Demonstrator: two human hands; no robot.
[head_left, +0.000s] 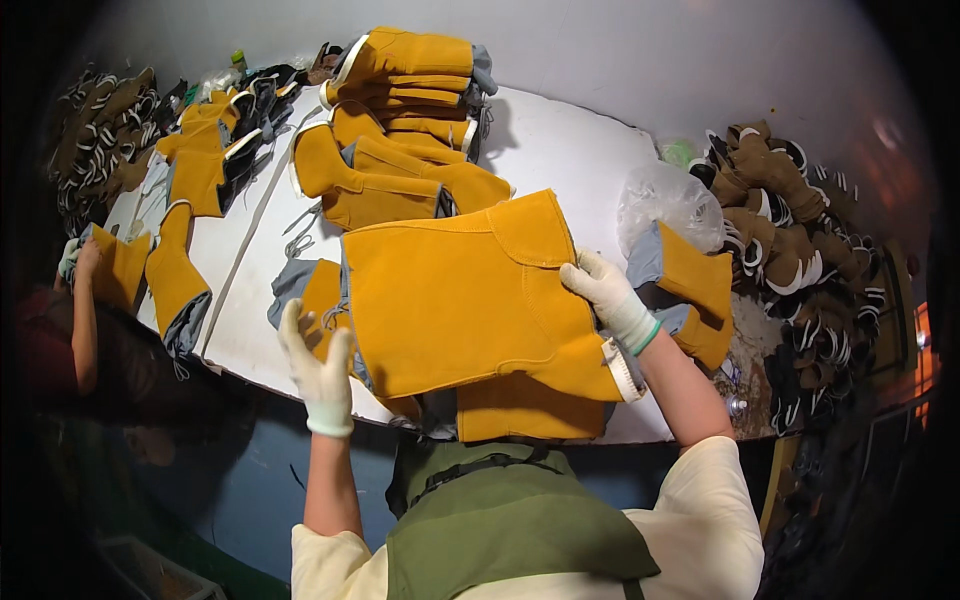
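The right hand [612, 300] clamps 1 yellow boot upper [450, 300]. Its far edge lies just beside the left hand [325, 385] (fingers apart).

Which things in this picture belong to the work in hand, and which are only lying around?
Seemingly in the work:
large yellow piece, gripped by the right hand, the left hand open beside it
similar yellow pieces, stacked on the white table

Seemingly just lying about:
clear plastic bag
brown pieces heaped at the right

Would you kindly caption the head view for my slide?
Gloved right hand gripping a yellow boot-shaped piece, gloved left hand open beside it.
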